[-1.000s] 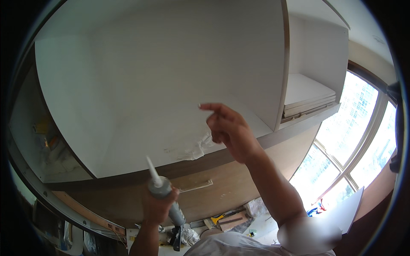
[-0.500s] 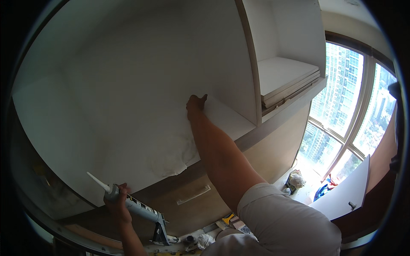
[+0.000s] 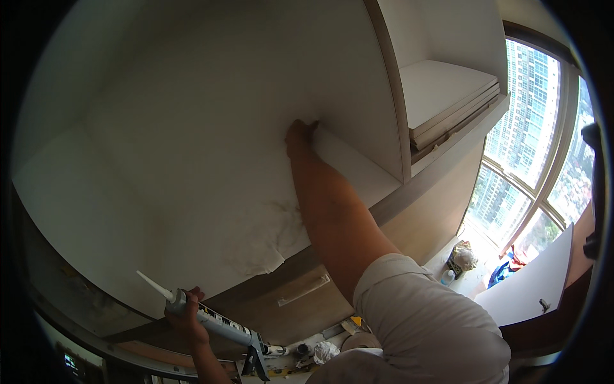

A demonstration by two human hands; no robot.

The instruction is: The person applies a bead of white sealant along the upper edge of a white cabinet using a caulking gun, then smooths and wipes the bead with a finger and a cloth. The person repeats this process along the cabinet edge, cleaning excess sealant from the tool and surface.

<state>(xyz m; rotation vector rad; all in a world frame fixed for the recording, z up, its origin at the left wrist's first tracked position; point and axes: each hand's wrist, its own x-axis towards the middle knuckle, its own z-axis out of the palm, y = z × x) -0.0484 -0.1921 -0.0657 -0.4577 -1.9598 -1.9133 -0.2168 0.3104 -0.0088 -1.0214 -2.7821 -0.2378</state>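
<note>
My left hand [image 3: 184,320] is closed round the front end of a grey caulking gun [image 3: 225,326], its white nozzle [image 3: 153,285] pointing up and left. The gun's dark handle hangs at the lower right end, away from my fingers. Deep inside a white cabinet [image 3: 192,128], my right hand [image 3: 299,137] reaches to the seam where the floor, back and right side panels meet. One digit sticks out toward that corner; the other fingers look bent, and shadow hides their detail. I see nothing held there. A crumpled translucent sheet [image 3: 265,259] lies on the cabinet floor's front edge.
Stacked white boards [image 3: 448,96] fill the compartment to the right. A drawer front with a pale handle [image 3: 304,291] is below. Bags [image 3: 464,256], a bottle [image 3: 448,277] and a leaning white panel [image 3: 531,281] stand by the window. Tape and crumpled white material [image 3: 326,352] lie underneath.
My right hand has gone farther toward the back corner of the cabinet. The whole view has shifted, and the caulking gun stays in my left hand.
</note>
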